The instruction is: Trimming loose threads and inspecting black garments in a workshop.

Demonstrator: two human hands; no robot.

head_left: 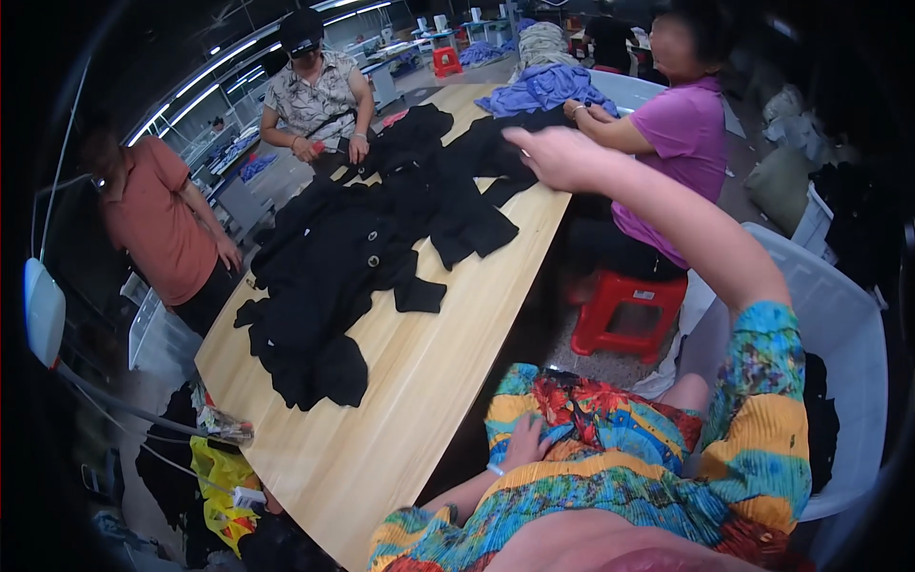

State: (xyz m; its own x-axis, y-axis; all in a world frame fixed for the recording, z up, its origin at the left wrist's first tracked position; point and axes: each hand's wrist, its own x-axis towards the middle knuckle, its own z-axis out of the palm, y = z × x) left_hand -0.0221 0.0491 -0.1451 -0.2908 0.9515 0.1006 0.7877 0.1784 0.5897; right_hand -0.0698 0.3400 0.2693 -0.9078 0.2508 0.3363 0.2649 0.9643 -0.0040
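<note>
— Hands first: where are they?

— Right hand (558, 157) is stretched out over the far side of the table (429, 381), fingers loosely spread, palm down, just above the edge of the black garments (381, 238). Whether it touches the cloth, I cannot tell. Left hand (524, 443) rests flat on the lap, on the bright patterned dress (610, 448), holding nothing.

— And the garments?

— Heaped along the middle of the table, from the near left corner up toward the far end, sleeves and hems overlapping. A few round buttons show on one piece.

— How would they handle?

— Soft and limp, I judge; light singly, but tangled, so pulling one may drag its neighbours. Cloth that dark hides its own seams. Best to pinch a free edge, a sleeve or collar nearest the right hand, and lift clear before drawing it back.

— Anything close by?

— A blue cloth (543, 88) beyond, and a white bin (848, 334) at the right.
</note>
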